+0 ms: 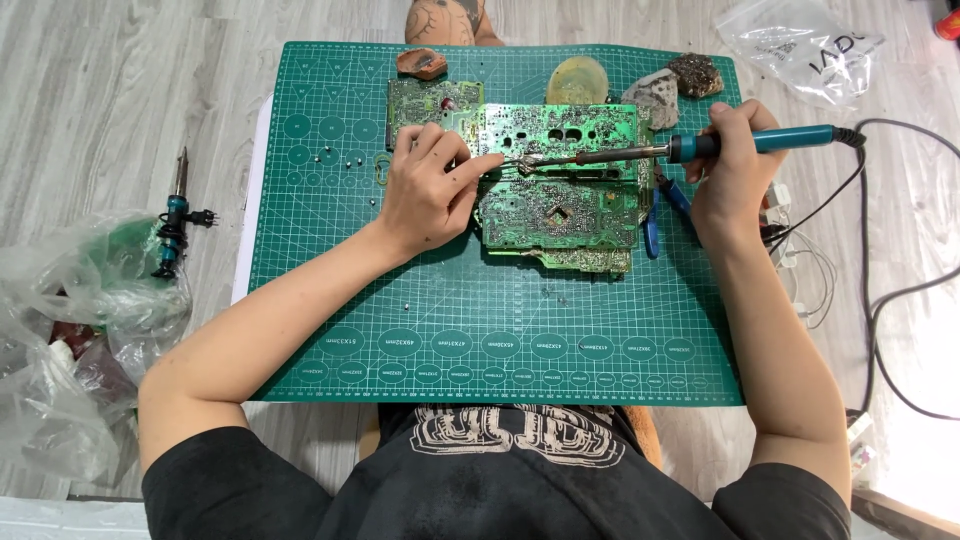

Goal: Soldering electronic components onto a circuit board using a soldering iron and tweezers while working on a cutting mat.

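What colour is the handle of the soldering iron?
Teal-blue; the soldering iron handle shows best in the head view.

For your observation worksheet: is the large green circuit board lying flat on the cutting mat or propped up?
Lying flat: the circuit board rests solder side up on the cutting mat, steadied by the left hand.

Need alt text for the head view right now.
Right hand holds a blue-handled soldering iron, tip on a green circuit board that the left hand steadies. Board lies on a green cutting mat.

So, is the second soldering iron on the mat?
No, the second iron lies on the floor left of the mat, beside plastic bags.
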